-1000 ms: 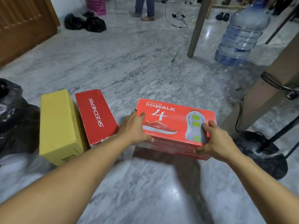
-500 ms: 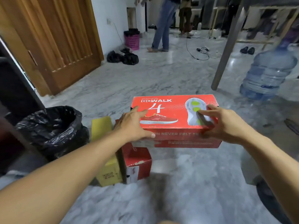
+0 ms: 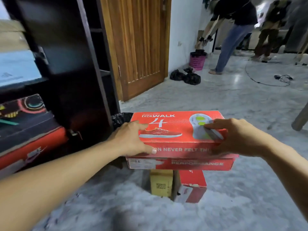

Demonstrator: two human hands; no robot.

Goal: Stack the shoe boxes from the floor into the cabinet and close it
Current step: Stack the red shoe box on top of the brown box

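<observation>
Both hands are carrying the red cardboard shoe box with the printed sneaker lid [image 3: 175, 130] off the floor, one grip per short end so the lid is staying clamped down and the box level for sliding onto a shelf. Left hand [image 3: 131, 139] is gripping the left end, thumb curled over the front face, fingers lying on the lid. Right hand [image 3: 236, 137] is gripping the right end, fingers reaching over the lid print; its thumb is hidden, so I cannot tell how it is sitting. The box is hanging in the air between the two grips, not yet in the cabinet. The dark wooden cabinet [image 3: 70, 47] is standing open to the left of the left grip. Its lower shelf is already holding a red box with a dark lid [image 3: 30, 144] under a dark patterned box [image 3: 21, 105]; a pale blue box [image 3: 16, 69] is sitting on the shelf above. Below the grips, a yellow cardboard box [image 3: 161, 183] and a second red shoe box [image 3: 191, 187] are waiting side by side on the grey marble floor [image 3: 233, 97], touching or nearly so. My read: roughly mid-task, two boxes left, door closing last.
</observation>
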